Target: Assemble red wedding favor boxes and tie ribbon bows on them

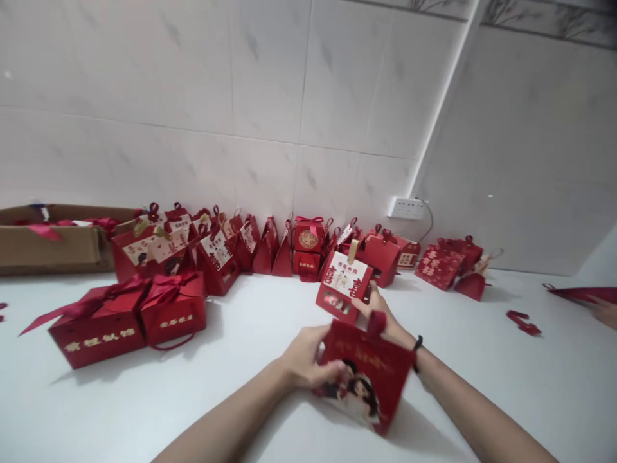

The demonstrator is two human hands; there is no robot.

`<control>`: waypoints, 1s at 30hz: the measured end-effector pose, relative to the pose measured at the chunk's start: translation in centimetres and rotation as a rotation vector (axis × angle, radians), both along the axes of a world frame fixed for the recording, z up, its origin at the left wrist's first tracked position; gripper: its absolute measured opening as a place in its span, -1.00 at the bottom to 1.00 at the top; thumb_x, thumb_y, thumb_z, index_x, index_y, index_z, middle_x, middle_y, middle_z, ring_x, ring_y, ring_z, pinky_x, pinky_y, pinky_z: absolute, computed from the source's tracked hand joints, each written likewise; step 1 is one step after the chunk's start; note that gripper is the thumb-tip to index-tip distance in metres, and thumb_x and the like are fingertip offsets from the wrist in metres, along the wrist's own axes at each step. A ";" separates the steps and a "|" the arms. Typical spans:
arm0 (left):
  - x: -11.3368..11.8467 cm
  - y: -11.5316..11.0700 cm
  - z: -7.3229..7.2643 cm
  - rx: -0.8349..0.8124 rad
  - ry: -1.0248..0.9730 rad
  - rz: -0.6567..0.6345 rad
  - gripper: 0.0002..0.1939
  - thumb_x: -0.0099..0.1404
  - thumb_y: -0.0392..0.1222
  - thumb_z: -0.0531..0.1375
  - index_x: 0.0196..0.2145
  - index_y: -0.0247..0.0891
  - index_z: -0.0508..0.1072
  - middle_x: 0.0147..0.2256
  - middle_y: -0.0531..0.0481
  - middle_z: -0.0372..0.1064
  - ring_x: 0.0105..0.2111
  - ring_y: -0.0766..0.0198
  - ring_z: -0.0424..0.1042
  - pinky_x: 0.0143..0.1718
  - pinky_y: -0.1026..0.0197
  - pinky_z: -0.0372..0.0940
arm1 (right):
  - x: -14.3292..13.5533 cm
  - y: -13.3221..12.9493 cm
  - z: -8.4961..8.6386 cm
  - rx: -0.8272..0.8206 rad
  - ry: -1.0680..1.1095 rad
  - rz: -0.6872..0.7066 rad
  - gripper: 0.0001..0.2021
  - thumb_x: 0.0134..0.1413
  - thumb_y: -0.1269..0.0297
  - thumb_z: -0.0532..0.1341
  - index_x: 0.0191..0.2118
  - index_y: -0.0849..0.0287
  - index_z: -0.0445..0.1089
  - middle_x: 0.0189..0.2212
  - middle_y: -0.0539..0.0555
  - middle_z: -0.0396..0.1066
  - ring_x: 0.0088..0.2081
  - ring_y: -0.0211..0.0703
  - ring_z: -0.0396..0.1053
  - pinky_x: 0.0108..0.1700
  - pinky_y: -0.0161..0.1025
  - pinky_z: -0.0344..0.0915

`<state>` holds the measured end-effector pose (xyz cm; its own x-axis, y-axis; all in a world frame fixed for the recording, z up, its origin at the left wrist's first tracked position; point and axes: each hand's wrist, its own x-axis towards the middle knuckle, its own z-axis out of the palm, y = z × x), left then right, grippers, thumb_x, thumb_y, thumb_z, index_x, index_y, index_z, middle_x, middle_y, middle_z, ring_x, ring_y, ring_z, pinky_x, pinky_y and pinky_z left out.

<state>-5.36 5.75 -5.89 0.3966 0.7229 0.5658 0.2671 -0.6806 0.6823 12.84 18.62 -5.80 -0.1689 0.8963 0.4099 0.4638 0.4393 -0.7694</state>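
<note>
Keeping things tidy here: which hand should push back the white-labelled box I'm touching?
Probably your right hand: its thumb lies across the white-labelled box. Your left hand grips the photo-fronted box, nearer you.

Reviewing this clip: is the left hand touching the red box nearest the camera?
Touching. The head view shows the left hand gripping the red box at its side, thumb across the front.
</note>
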 end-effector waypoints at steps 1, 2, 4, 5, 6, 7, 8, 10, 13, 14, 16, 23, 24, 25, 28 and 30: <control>0.4 -0.1 -0.2 0.033 0.009 -0.048 -0.59 0.12 0.07 0.10 -0.23 -0.30 0.42 -0.38 -0.09 0.48 -0.43 0.20 0.45 -0.36 0.22 0.35 | -0.8 -0.2 -0.2 -0.015 0.035 0.130 -0.50 -0.09 0.17 0.21 0.01 0.19 0.13 -0.07 0.21 0.43 -0.09 -0.06 0.43 -0.05 -0.15 0.35; 0.7 -0.1 -0.4 0.065 0.015 -0.072 -0.59 0.08 0.12 0.10 -0.30 -0.29 0.42 -0.45 -0.08 0.46 -0.50 0.22 0.42 -0.43 0.24 0.33 | -1.8 -0.2 -0.3 -0.043 0.063 0.264 -0.48 -0.10 0.16 0.22 0.01 0.18 0.13 -0.04 0.21 0.41 -0.06 -0.07 0.42 -0.03 -0.15 0.34; 1.3 -0.1 -0.9 0.115 0.026 -0.068 -0.57 0.02 0.20 0.09 -0.42 -0.27 0.38 -0.55 -0.05 0.41 -0.59 0.26 0.36 -0.53 0.26 0.27 | -4.6 0.1 -0.1 -0.095 0.101 0.490 -0.47 -0.12 0.15 0.25 0.01 0.17 0.15 0.01 0.20 0.37 -0.01 -0.08 0.38 0.02 -0.11 0.30; 1.5 -0.1 -1.1 0.127 0.033 -0.052 -0.55 0.01 0.24 0.08 -0.46 -0.25 0.35 -0.58 -0.04 0.39 -0.61 0.27 0.35 -0.56 0.27 0.25 | -6.3 0.3 0.2 -0.113 0.109 0.570 -0.48 -0.11 0.16 0.25 0.00 0.17 0.17 0.02 0.19 0.35 0.01 -0.08 0.35 0.05 -0.09 0.27; 1.5 0.0 -1.2 0.133 0.044 -0.031 -0.53 0.01 0.27 0.06 -0.47 -0.24 0.34 -0.60 -0.03 0.38 -0.63 0.28 0.34 -0.57 0.27 0.24 | -8.1 0.6 0.4 -0.117 0.097 0.608 -0.51 -0.10 0.17 0.25 -0.01 0.16 0.20 0.02 0.19 0.34 0.01 -0.07 0.34 0.06 -0.08 0.26; 1.4 0.2 -1.3 0.142 0.049 -0.011 -0.52 0.01 0.29 0.04 -0.48 -0.24 0.32 -0.61 -0.03 0.37 -0.64 0.28 0.33 -0.59 0.28 0.23 | -9.8 0.8 0.7 -0.108 0.068 0.606 -0.55 -0.09 0.19 0.25 -0.04 0.17 0.22 -0.01 0.18 0.36 0.00 -0.07 0.35 0.05 -0.07 0.25; 1.2 0.4 -1.4 0.160 0.048 0.007 -0.50 0.01 0.31 0.03 -0.49 -0.23 0.30 -0.64 -0.01 0.35 -0.65 0.30 0.32 -0.61 0.28 0.22 | -11.6 1.0 0.9 -0.085 0.034 0.575 -0.57 -0.09 0.20 0.26 -0.07 0.18 0.24 -0.05 0.18 0.37 -0.03 -0.07 0.35 0.03 -0.07 0.26; 0.5 0.7 -1.3 0.220 0.026 0.041 -0.49 0.02 0.34 0.00 -0.52 -0.22 0.25 -0.69 0.03 0.28 -0.70 0.33 0.27 -0.65 0.30 0.18 | -14.6 1.2 1.0 -0.021 -0.022 0.474 -0.57 -0.14 0.20 0.31 -0.11 0.19 0.23 -0.11 0.17 0.37 -0.08 -0.06 0.35 -0.01 -0.06 0.27; -0.5 1.2 -0.9 0.320 -0.022 0.082 -0.50 0.06 0.33 -0.05 -0.54 -0.20 0.19 -0.72 0.08 0.17 -0.73 0.37 0.19 -0.69 0.32 0.11 | -17.6 0.8 0.2 0.038 -0.086 0.451 -0.57 -0.15 0.24 0.34 -0.16 0.18 0.19 -0.19 0.13 0.37 -0.17 -0.08 0.36 -0.07 -0.07 0.29; -0.7 1.3 -0.8 0.345 -0.037 0.097 -0.51 0.08 0.32 -0.06 -0.54 -0.20 0.19 -0.72 0.08 0.16 -0.72 0.37 0.18 -0.69 0.31 0.11 | -18.3 0.6 -0.3 0.042 -0.106 0.486 -0.60 -0.12 0.26 0.33 -0.16 0.17 0.18 -0.22 0.11 0.37 -0.21 -0.11 0.37 -0.11 -0.09 0.31; -0.9 1.5 -0.7 0.368 -0.069 0.113 -0.52 0.11 0.30 -0.08 -0.55 -0.20 0.18 -0.71 0.08 0.14 -0.71 0.37 0.16 -0.68 0.30 0.09 | -19.3 0.2 -1.0 0.045 -0.135 0.551 -0.63 -0.08 0.32 0.30 -0.16 0.17 0.16 -0.24 0.09 0.36 -0.27 -0.15 0.37 -0.18 -0.14 0.33; -2.1 2.1 -0.8 0.275 -0.105 0.152 -0.57 0.15 0.19 -0.04 -0.57 -0.24 0.23 -0.70 0.07 0.13 -0.69 0.38 0.10 -0.65 0.29 0.07 | -22.6 -0.2 -1.3 0.079 -0.210 0.598 -0.68 -0.08 0.26 0.31 -0.22 0.21 0.22 -0.36 0.08 0.39 -0.34 -0.13 0.39 -0.25 -0.14 0.33; -2.4 2.1 -0.8 0.261 -0.111 0.162 -0.57 0.16 0.18 -0.04 -0.56 -0.26 0.25 -0.69 0.07 0.15 -0.68 0.37 0.12 -0.63 0.29 0.08 | -22.8 -0.1 -1.2 0.091 -0.225 0.618 -0.65 -0.12 0.25 0.34 -0.22 0.22 0.24 -0.36 0.08 0.40 -0.34 -0.13 0.39 -0.25 -0.15 0.33; -2.6 2.2 -0.7 0.243 -0.112 0.170 -0.57 0.17 0.17 -0.04 -0.55 -0.27 0.26 -0.68 0.06 0.17 -0.67 0.37 0.14 -0.62 0.29 0.10 | -22.9 0.0 -1.1 0.110 -0.236 0.640 -0.62 -0.18 0.26 0.37 -0.22 0.22 0.26 -0.35 0.08 0.41 -0.32 -0.13 0.40 -0.24 -0.17 0.34; -2.8 2.2 -0.7 0.177 -0.099 0.176 -0.57 0.18 0.13 -0.03 -0.53 -0.30 0.30 -0.65 0.04 0.21 -0.65 0.36 0.17 -0.59 0.29 0.13 | -21.4 0.8 -0.7 0.188 -0.240 0.646 -0.62 -0.20 0.32 0.37 -0.19 0.20 0.30 -0.26 0.07 0.41 -0.24 -0.15 0.40 -0.15 -0.22 0.34; -2.7 2.3 -0.8 0.126 -0.086 0.168 -0.59 0.17 0.11 0.00 -0.49 -0.33 0.35 -0.64 0.03 0.24 -0.65 0.36 0.20 -0.58 0.31 0.14 | -19.0 2.0 -0.2 0.246 -0.218 0.538 -0.75 -0.09 0.37 0.28 -0.21 0.18 0.32 -0.23 0.09 0.38 -0.16 -0.12 0.37 -0.05 -0.16 0.29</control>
<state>-8.05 8.03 -6.68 0.2229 0.6960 0.6826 0.3281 -0.7129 0.6198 -6.17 20.59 -5.96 -0.6728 0.5467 0.4984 0.2637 0.8067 -0.5289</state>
